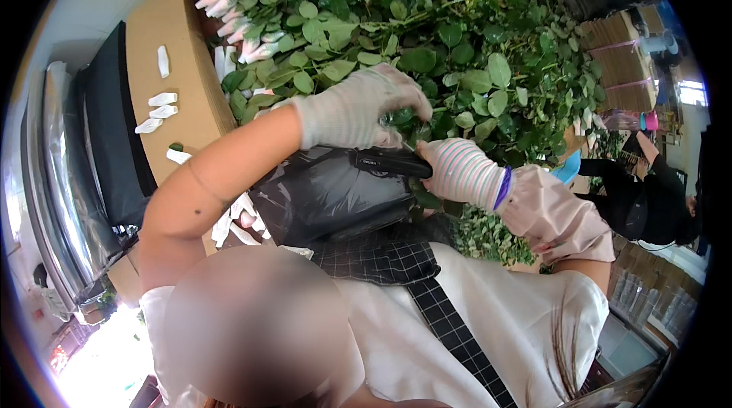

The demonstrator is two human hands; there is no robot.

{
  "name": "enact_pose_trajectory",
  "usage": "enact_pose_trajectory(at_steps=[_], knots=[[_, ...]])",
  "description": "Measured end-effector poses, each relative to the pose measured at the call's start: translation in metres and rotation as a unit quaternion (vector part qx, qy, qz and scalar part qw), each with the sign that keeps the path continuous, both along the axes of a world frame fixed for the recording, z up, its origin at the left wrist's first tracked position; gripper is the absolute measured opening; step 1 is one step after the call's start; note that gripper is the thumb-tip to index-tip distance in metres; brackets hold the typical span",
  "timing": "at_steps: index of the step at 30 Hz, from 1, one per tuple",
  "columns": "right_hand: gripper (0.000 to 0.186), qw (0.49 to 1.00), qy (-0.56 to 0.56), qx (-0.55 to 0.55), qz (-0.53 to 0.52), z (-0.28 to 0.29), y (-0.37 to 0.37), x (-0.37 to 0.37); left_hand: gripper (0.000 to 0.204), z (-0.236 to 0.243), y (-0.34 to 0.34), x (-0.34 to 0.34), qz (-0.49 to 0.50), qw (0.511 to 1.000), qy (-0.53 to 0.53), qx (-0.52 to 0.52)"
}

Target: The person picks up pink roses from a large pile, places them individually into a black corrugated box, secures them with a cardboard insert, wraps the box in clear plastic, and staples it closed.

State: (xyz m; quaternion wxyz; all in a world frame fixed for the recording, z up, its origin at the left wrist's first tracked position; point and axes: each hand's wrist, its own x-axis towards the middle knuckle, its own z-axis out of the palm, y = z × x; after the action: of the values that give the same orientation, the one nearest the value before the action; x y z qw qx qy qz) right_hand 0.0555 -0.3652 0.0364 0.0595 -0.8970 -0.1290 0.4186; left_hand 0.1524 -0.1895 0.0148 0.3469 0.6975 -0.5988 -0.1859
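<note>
My left hand [366,107], in a pale striped glove, curls over green leaves at the near edge of a large heap of leafy rose stems [465,42]. Its fingers and thumb close around a leafy bit of stem. Close on its right, my right hand [465,171], in a striped glove with a purple cuff, grips a black-handled tool [393,163]. The handle points left, and its exact kind is partly hidden by the fingers. Beneath both hands lies black plastic sheeting [328,191].
Pinkish buds in white sleeves [217,0] line the heap's far left. Loose white sleeves [163,107] lie on a cardboard surface [179,49]. Rolls of clear film [57,179] stand left. Stacked cardboard [618,57] and another person in black [648,194] are at the right.
</note>
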Motion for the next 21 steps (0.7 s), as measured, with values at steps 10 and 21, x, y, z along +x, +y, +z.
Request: enact_pose_trajectory(at_steps=[10, 21], knots=[[0.03, 0.911, -0.273, 0.057, -0.304, 0.032, -0.055, -0.068, 0.025, 0.009, 0.138, -0.172, 0.41, 0.905, -0.083, -0.072], [0.027, 0.736, 0.136, 0.586, -0.311, -0.009, 0.087, -0.043, 0.04, -0.007, 0.128, -0.258, 0.445, 0.524, 0.526, -0.5]])
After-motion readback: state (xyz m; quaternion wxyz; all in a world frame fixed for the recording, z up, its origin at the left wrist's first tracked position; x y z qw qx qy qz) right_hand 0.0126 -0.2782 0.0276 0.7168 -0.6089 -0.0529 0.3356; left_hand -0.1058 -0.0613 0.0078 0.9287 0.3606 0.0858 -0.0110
